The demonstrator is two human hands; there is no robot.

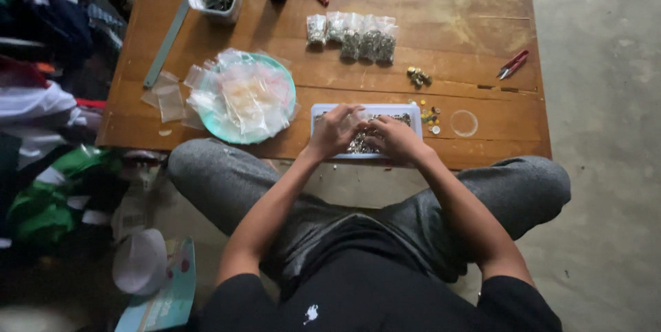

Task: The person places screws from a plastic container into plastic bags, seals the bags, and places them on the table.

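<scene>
Two hands work in one white tray [323,108] of small metal pieces [361,143] at the near edge of the wooden table [482,15]. Left hand [335,130] lies curled on the pieces, right hand [394,137] beside it; whether they pinch anything, I cannot tell.
</scene>
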